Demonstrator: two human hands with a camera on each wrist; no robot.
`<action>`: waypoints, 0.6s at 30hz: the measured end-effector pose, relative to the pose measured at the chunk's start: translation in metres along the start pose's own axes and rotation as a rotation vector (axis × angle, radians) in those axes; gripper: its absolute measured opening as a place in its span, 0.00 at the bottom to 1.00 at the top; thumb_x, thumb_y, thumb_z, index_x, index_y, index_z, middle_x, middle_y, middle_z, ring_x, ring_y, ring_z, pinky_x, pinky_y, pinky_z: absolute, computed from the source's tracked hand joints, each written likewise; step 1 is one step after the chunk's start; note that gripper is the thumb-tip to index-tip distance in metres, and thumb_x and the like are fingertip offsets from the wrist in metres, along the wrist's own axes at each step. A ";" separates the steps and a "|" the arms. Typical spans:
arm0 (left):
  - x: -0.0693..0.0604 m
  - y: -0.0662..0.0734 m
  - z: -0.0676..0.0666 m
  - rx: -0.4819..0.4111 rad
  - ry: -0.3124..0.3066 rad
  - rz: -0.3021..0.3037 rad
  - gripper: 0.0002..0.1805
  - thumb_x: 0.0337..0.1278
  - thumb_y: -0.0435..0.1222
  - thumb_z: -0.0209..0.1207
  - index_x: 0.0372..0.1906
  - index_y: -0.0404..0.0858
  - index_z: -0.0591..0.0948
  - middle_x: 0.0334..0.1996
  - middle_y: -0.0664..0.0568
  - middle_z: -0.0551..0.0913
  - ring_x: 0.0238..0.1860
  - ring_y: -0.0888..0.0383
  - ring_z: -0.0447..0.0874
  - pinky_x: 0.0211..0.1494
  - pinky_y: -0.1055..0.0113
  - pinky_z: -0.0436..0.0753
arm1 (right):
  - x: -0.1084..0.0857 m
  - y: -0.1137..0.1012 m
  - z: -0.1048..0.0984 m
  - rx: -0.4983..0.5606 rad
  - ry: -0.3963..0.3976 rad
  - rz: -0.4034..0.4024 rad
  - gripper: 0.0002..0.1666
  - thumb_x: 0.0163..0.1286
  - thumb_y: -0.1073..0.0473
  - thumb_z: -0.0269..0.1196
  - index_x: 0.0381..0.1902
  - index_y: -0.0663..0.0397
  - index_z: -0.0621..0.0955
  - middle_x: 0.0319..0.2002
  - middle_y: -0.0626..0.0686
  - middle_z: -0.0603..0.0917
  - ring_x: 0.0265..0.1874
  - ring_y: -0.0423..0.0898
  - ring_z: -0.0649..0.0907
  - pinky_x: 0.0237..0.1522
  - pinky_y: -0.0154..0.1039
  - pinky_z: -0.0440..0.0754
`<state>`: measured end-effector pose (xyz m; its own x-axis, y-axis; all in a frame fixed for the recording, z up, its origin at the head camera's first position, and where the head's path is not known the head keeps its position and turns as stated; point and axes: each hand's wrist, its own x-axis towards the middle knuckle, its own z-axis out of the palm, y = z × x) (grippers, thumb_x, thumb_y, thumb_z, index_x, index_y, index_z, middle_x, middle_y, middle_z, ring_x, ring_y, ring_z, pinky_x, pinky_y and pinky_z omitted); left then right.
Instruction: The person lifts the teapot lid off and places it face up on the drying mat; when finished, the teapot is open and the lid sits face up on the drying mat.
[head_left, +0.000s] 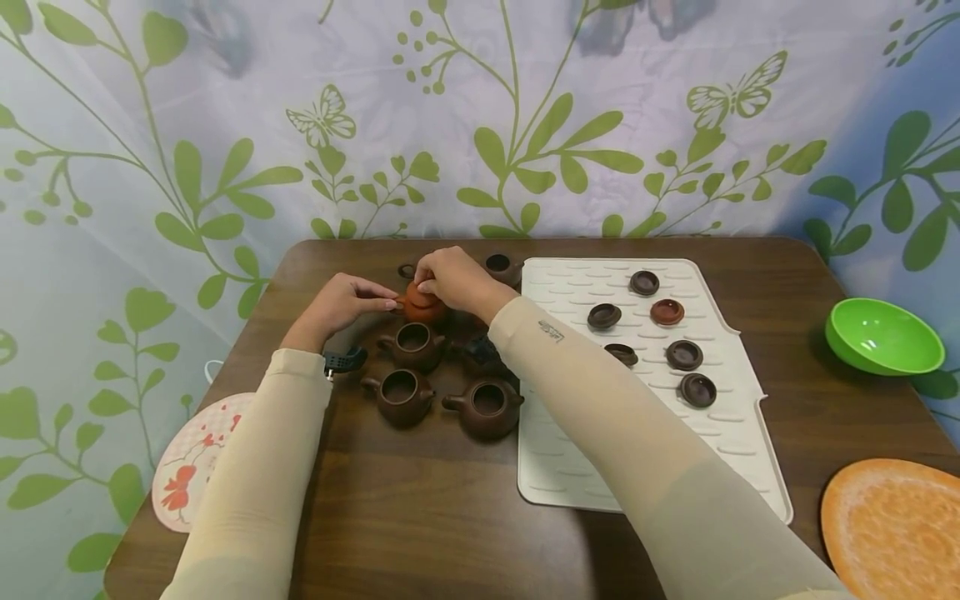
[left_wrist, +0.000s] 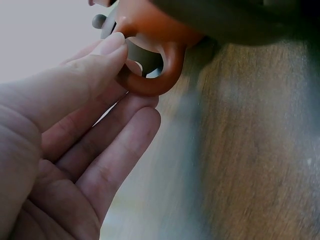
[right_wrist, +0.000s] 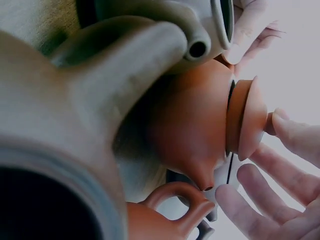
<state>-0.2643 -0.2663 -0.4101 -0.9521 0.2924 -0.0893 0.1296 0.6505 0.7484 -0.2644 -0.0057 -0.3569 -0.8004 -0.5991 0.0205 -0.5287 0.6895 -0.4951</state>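
Note:
Among the teapots at the back left of the table is an orange clay teapot [head_left: 426, 314]. My left hand [head_left: 337, 307] pinches its looped handle [left_wrist: 172, 70] between thumb and fingers. By its small knob, the fingertips of my right hand [head_left: 461, 282] grip the teapot's orange lid [right_wrist: 252, 120]. In the right wrist view, this lid sits slightly tilted at the mouth of the orange body [right_wrist: 195, 117], with a dark gap showing along one side. Lidless dark brown teapots stand close by, among them a front-left one [head_left: 401, 396] and a front-right one [head_left: 487, 408].
A white drying mat [head_left: 562, 475] on the right bears several dark lids and a reddish lid [head_left: 667, 312]. Beyond it are a green bowl [head_left: 885, 337] and a round orange mat [head_left: 892, 533]. A pink-and-white mat [head_left: 176, 467] lies at the left edge. Another reddish teapot [right_wrist: 150, 220] stands beside the orange one.

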 end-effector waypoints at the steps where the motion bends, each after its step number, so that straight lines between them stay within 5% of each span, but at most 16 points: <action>1: 0.000 0.001 0.000 0.001 0.000 0.000 0.15 0.63 0.48 0.74 0.50 0.46 0.94 0.45 0.52 0.91 0.53 0.51 0.85 0.62 0.48 0.78 | -0.001 0.000 -0.001 0.010 0.003 0.000 0.10 0.81 0.59 0.63 0.54 0.53 0.88 0.51 0.52 0.86 0.51 0.48 0.83 0.53 0.41 0.80; 18: 0.000 0.000 0.002 0.008 0.012 -0.004 0.16 0.64 0.48 0.74 0.51 0.46 0.93 0.46 0.52 0.91 0.55 0.50 0.84 0.62 0.48 0.78 | -0.022 0.002 -0.021 0.170 0.039 0.016 0.10 0.82 0.53 0.61 0.53 0.50 0.84 0.51 0.48 0.85 0.49 0.45 0.83 0.53 0.42 0.80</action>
<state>-0.2640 -0.2650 -0.4111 -0.9559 0.2816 -0.0838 0.1284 0.6570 0.7429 -0.2537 0.0171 -0.3405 -0.8208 -0.5695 0.0436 -0.4627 0.6182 -0.6354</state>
